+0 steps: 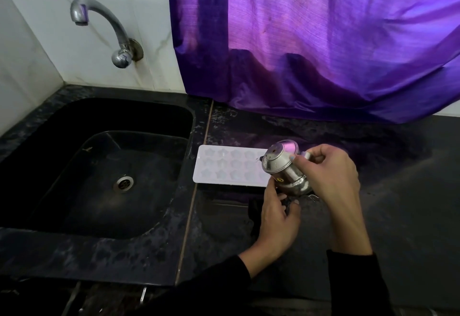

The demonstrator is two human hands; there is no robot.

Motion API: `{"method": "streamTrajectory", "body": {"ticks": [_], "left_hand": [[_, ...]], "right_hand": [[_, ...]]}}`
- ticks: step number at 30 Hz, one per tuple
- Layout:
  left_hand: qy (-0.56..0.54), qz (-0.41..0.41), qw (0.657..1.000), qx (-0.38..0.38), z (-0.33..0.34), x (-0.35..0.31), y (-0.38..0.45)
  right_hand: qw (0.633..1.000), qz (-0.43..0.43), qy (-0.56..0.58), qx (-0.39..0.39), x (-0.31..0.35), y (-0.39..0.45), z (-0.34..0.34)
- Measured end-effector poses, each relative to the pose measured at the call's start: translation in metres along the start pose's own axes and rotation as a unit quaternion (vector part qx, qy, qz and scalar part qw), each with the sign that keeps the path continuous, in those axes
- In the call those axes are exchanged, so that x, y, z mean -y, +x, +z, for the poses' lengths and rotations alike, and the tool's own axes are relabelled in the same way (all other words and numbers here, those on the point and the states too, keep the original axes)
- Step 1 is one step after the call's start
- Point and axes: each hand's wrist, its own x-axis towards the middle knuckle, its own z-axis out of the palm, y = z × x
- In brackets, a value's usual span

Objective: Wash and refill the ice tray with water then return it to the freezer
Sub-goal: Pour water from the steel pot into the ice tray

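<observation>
White ice tray (227,166) lies flat on the dark counter (398,191), just right of the sink (99,166); its right end is hidden behind a tilted steel pot (282,166). Right hand (328,173) grips the pot from the right, fingers curled. Left hand (276,218) supports it below; fingertips obscured, grip cannot be told. Contents of tray cells indistinct.
</observation>
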Motion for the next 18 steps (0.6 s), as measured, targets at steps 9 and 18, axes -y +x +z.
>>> {"method": "streamTrajectory", "body": {"ticks": [9,18], "left_hand": [[0.01,0.002,1.0,0.012,-0.0024,-0.0032,-0.0016],[0.015,0.03,0.999,-0.032,-0.0041,-0.0043,-0.0031]], "right_hand": [[1.0,0.013,0.016,-0.007,-0.0029,-0.0004,-0.0041],[0.997,0.029,0.076,-0.001,-0.0024,0.0017,-0.0026]]}}
